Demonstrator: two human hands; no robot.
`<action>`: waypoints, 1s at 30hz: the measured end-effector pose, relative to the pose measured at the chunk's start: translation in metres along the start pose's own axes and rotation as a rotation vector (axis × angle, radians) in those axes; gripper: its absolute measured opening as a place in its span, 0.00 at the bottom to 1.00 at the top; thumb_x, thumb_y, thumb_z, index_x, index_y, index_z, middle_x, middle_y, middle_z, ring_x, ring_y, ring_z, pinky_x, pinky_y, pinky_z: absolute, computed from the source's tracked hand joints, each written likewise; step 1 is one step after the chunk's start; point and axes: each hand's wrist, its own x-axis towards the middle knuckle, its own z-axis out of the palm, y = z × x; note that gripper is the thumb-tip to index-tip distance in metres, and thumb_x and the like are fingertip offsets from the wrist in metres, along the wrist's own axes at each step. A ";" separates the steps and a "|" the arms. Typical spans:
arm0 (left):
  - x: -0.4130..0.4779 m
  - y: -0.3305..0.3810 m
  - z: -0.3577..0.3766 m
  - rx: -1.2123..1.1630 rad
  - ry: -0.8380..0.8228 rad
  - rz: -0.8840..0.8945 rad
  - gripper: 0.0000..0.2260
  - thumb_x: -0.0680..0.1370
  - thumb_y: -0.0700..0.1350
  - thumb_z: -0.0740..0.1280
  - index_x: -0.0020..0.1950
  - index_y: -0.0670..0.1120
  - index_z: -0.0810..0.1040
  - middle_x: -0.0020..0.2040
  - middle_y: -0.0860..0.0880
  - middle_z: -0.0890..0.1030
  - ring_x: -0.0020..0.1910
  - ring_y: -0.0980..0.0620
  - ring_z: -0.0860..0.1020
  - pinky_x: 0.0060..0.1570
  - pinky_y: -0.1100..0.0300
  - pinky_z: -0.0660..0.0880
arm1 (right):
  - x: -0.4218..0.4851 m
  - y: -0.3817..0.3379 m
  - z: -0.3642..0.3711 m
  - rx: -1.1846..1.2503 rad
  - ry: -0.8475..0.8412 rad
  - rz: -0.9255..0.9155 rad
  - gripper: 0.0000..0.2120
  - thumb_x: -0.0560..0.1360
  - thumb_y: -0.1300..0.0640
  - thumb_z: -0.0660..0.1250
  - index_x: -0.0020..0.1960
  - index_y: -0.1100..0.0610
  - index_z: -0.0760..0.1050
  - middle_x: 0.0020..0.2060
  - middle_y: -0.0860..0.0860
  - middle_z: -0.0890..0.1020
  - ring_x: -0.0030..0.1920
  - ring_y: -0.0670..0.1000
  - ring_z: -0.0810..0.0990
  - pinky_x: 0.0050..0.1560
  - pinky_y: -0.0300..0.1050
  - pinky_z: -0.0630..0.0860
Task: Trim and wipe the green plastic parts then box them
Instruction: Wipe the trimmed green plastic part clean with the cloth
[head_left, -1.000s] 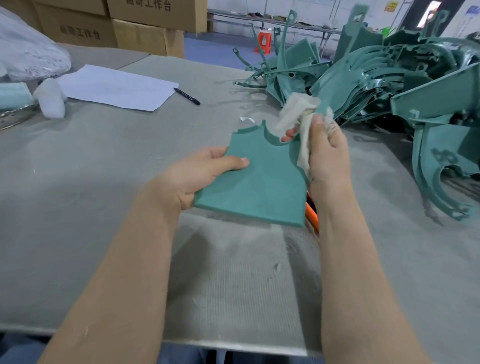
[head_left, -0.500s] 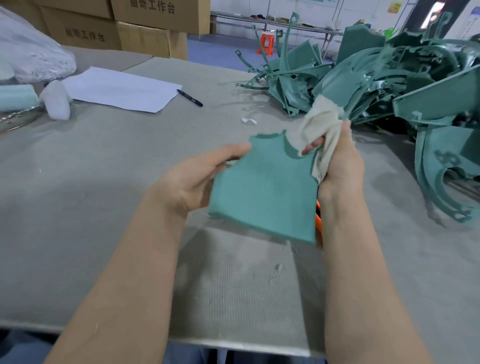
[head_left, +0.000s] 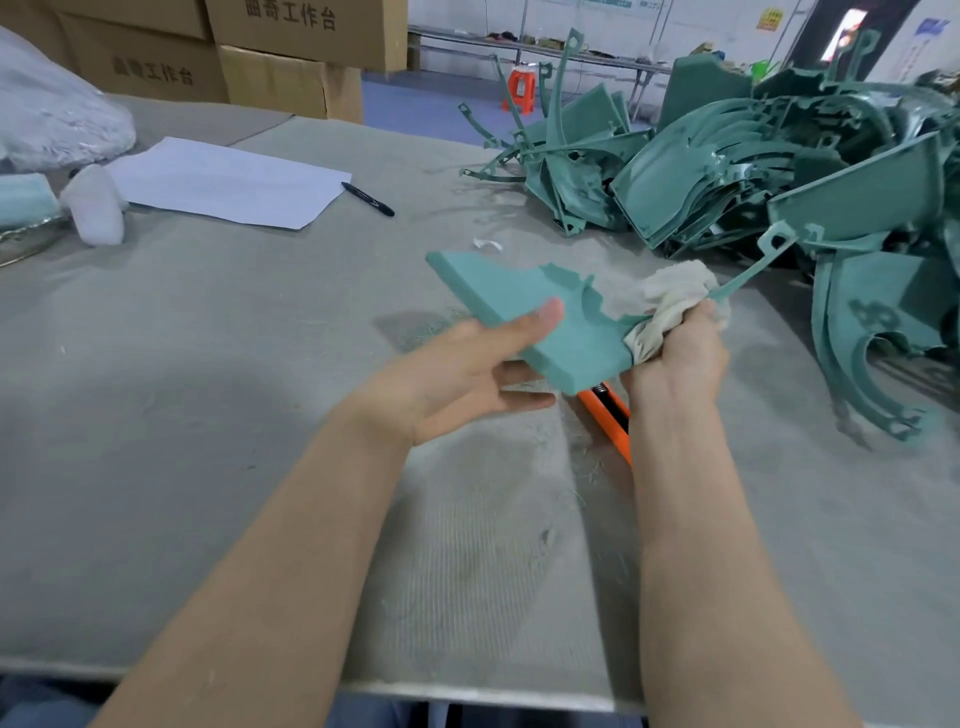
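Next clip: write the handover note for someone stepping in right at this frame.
Left hand: pinches the green part, held above the table.
Right hand: grips the cloth against the part's right edge.
Orange tool lies on the table beneath; pile of green parts waits far right.
Done: nothing visibly boxed. Left: finish wiping, box it, then the pile.

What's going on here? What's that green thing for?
A person is cleaning a green plastic part. Their left hand holds it above the table, thumb on top and fingers underneath. Their right hand grips a whitish cloth against the part's right end. An orange tool lies on the table below, and a pile of green parts sits behind on the right.
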 end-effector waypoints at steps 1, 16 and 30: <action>0.001 -0.003 0.001 0.031 0.073 0.018 0.13 0.71 0.48 0.73 0.54 0.50 0.78 0.50 0.52 0.85 0.49 0.53 0.83 0.47 0.58 0.80 | 0.001 0.000 -0.002 -0.037 0.037 -0.021 0.15 0.82 0.51 0.60 0.41 0.57 0.74 0.24 0.46 0.78 0.23 0.44 0.77 0.30 0.39 0.76; 0.001 0.008 -0.028 -0.583 0.654 0.026 0.05 0.78 0.39 0.63 0.53 0.41 0.75 0.43 0.42 0.84 0.35 0.45 0.84 0.31 0.51 0.80 | -0.018 0.013 0.010 -0.196 -0.362 -0.089 0.10 0.82 0.56 0.60 0.46 0.57 0.77 0.32 0.48 0.82 0.34 0.46 0.80 0.39 0.40 0.79; -0.005 0.015 -0.040 -0.456 0.716 0.022 0.03 0.78 0.40 0.63 0.51 0.42 0.74 0.44 0.43 0.82 0.36 0.46 0.83 0.29 0.55 0.79 | -0.010 0.012 0.005 -0.251 -0.367 -0.104 0.07 0.82 0.60 0.58 0.49 0.57 0.74 0.36 0.51 0.79 0.37 0.47 0.79 0.41 0.41 0.78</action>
